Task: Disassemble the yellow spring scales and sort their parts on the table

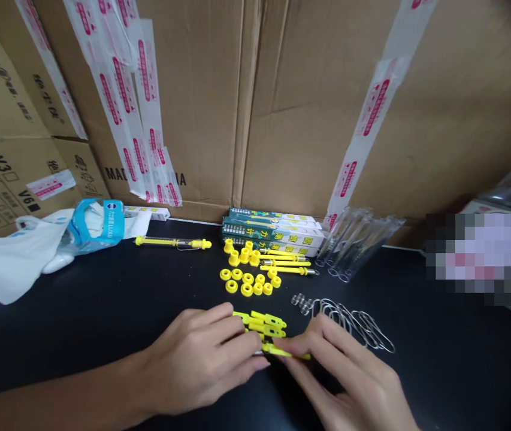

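Observation:
My left hand (203, 356) is closed, its thumb and fingers pinching a small metal spring (259, 353) that is mostly hidden. Between the thumb and fingertips of my right hand (354, 368) is a thin yellow plastic rod (299, 355), its left end meeting the spring at my left fingertips. Whether the two are joined, I cannot tell. Just beyond my fingers lie several flat yellow plastic pieces with holes (269, 320), partly covered by my left hand. Wire hooks (372, 332) lie in a heap past my right hand, beside a few small metal coils (301, 303).
Yellow rings and caps (247, 278) stand in groups before yellow rods with metal springs (284, 263). Behind are green-and-white boxes (273, 233) and clear tubes (349, 245). An assembled yellow spring scale (172, 243) lies left, near a tissue pack (97, 224). Cardboard (201, 90) walls the back.

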Available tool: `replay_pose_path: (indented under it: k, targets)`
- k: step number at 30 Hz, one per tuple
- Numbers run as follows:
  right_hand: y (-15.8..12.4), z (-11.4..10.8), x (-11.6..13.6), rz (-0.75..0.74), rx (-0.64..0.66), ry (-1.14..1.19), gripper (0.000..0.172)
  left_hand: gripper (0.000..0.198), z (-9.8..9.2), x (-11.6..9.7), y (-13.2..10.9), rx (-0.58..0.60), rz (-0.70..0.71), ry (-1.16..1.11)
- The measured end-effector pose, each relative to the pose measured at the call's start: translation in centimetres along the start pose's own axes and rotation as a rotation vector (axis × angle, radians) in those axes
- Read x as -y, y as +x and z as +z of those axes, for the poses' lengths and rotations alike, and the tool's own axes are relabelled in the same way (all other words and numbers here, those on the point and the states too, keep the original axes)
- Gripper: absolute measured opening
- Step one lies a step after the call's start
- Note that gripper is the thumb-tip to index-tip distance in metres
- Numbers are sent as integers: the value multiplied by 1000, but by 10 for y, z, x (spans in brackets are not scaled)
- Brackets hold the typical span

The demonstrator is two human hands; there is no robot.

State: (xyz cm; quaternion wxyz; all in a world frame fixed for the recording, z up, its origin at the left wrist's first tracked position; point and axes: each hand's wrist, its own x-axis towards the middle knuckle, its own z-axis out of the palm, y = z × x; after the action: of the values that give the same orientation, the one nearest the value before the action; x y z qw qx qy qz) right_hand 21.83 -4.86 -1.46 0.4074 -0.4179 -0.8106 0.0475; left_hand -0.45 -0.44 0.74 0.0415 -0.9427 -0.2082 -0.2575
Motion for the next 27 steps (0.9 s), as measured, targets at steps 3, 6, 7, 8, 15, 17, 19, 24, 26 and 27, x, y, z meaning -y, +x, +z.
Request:
replay_pose_path:
  k: [3,6,7,8,15,17,19,24,26,27]
  targets:
    - [-2,2,-1,-48,-19,-94,10,25,2,-1,-1,-21,-12,-12]
    - [0,0,1,14,96,35,9,27,2,-1,-1,-40,-16,-16]
    - [2,-1,3,52,144,113,10,26,2,-1,-1,-43,-19,-19]
    - [4,-3,4,91,186,187,14,26,2,-1,0,-45,-22,-19]
    - [11,-1,12,583,415,624,22,26,-1,0,1,-9,20,-12]
    - [11,1,13,746,472,851,29,27,-1,-1,1,-2,21,-15]
    - [10,2,13,825,486,986,35,28,-1,-2,1,7,20,-14]
    - [14,-3,12,888,462,1124,38,29,-3,-3,2,1,13,27]
    - [18,-8,9,926,398,1185,37,32,-4,-1,2,-18,-14,34]
    - [20,-11,7,942,355,1200,36,32,-4,1,1,-27,-37,24]
